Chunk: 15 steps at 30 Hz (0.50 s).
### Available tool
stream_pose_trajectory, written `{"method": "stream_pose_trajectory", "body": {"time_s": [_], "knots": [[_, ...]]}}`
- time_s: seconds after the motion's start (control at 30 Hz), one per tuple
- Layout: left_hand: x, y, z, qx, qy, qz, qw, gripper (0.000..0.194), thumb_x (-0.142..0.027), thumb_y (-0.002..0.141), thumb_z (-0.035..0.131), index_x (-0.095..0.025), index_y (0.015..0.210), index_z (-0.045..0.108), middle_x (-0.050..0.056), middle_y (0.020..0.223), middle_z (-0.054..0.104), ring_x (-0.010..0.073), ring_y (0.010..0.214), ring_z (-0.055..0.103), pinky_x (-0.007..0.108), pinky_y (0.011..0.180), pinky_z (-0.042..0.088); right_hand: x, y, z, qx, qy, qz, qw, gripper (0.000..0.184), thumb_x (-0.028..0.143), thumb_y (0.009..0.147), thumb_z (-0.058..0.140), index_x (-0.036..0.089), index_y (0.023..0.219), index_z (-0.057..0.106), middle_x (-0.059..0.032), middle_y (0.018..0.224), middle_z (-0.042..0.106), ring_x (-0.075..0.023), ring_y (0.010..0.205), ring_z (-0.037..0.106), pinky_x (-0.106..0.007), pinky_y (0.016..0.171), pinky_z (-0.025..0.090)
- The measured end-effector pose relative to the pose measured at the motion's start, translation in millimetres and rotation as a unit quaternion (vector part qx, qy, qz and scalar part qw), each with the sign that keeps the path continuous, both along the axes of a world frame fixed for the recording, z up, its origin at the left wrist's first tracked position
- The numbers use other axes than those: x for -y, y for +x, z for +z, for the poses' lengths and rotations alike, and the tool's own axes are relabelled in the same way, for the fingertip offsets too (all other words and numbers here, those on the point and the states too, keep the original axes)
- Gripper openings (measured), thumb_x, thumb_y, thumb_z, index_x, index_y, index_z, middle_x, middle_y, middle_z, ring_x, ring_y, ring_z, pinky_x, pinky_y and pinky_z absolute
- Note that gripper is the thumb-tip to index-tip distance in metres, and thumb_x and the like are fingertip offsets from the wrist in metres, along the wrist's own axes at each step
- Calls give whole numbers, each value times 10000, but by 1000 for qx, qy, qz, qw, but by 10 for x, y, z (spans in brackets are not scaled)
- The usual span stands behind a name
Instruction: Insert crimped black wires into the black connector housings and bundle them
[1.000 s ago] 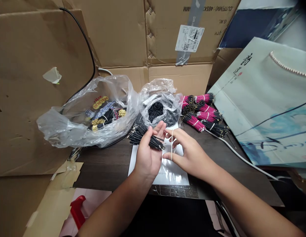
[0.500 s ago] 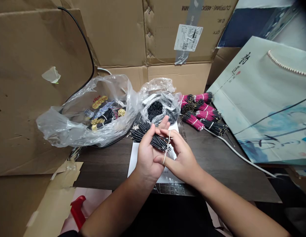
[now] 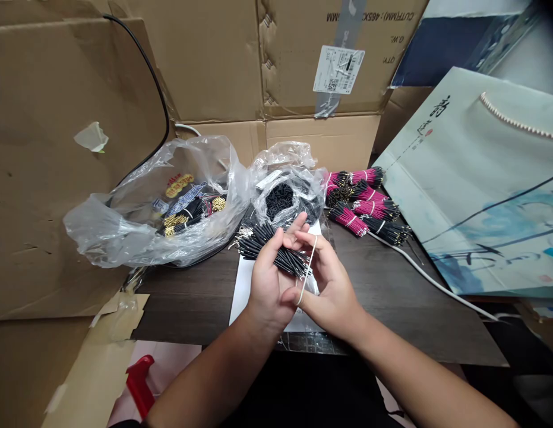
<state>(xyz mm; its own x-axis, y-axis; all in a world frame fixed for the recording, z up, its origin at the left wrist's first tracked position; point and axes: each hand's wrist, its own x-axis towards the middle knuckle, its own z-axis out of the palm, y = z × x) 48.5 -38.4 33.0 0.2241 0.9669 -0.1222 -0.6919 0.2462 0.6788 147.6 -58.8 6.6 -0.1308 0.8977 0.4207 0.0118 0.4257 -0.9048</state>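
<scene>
My left hand (image 3: 269, 282) is closed around a bundle of short black wires (image 3: 276, 249) with bare metal tips, its thumb pressed over the top. A pale rubber band (image 3: 308, 272) is stretched between the thumb and fingers of my right hand (image 3: 334, 285), beside the right end of the bundle. The two hands are close together, their fingers overlapping near the wire ends. Beneath them lies a white sheet of paper (image 3: 240, 297), partly hidden by the hands.
A clear plastic bag (image 3: 102, 232) with gold-tipped wire bundles lies left. Behind the hands, an opened plastic bag (image 3: 312, 178) holds small black pieces (image 3: 280, 200). Banded pink-and-black wire bundles (image 3: 374, 208), a white cable (image 3: 427, 276) and a large paper bag (image 3: 490, 196) are right. Cardboard (image 3: 214, 65) walls the back.
My right hand has shifted slightly right, and the rubber band on its fingers has moved away from the wire ends. The left hand still holds the bundle.
</scene>
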Motion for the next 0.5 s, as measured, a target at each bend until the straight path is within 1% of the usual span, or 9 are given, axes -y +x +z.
{"method": "stream_pose_trajectory", "body": {"time_s": [0.07,0.1,0.17,0.23,0.3,0.37,0.4,0.43,0.5], "knots": [[19,22,-21,-2,9,8,1000,274,-392,930,476,-201,918,671,2,1304,584,231,1312,452,415,1147,332,-5,-6,8,19,9,-20,1000,771,387,715,773,243,1354,367,-109,1321,475,-250,1252,476,-430,1106,380],[27,35,-32,-3,15,10,1000,259,-371,931,482,-199,940,676,5,1312,579,225,1322,438,406,1156,310,-12,-7,17,30,11,-31,999,721,352,735,759,249,1342,383,-101,1318,477,-245,1251,478,-423,1101,385],[35,59,-57,-9,24,15,1000,243,-332,927,498,-190,992,684,17,1329,568,210,1335,417,368,1163,277,-35,0,43,49,3,-44,998,556,296,808,683,253,1297,424,-85,1273,508,-224,1217,505,-403,1063,419],[32,74,-86,-11,16,6,1000,239,-325,914,530,-169,994,692,42,1308,582,205,1324,424,330,1147,278,-65,20,74,61,-10,-45,997,426,258,853,614,242,1248,454,-71,1197,551,-199,1142,547,-378,1009,454],[19,79,-120,-1,0,1,1000,213,-324,892,572,-149,892,692,61,1208,630,203,1263,477,310,1110,309,-95,51,101,81,-19,-49,995,365,238,845,613,227,1185,480,-49,1096,578,-172,1025,578,-342,933,483],[5,75,-155,12,-11,7,1000,224,-331,876,603,-141,769,657,52,1009,664,184,1112,561,301,1043,364,-114,84,120,108,-20,-58,992,337,234,810,651,220,1110,498,-19,988,578,-145,897,577,-305,841,493],[0,69,-169,14,-12,12,1000,240,-334,869,613,-139,732,636,40,914,652,167,1020,586,294,1002,392,-118,101,127,121,-19,-67,990,329,232,794,667,220,1078,501,-6,947,571,-134,846,566,-290,799,490],[-4,60,-179,13,-10,13,1000,249,-337,864,621,-136,717,622,29,848,629,152,942,594,287,962,414,-119,117,134,132,-16,-82,988,342,230,777,685,221,1062,496,3,924,565,-126,809,555,-281,766,484],[-3,39,-185,1,-4,1,1000,252,-340,860,629,-129,723,616,22,806,602,136,861,590,279,907,439,-114,149,149,145,6,-119,982,410,225,736,726,221,1067,484,6,917,558,-121,777,537,-274,719,474]]}}
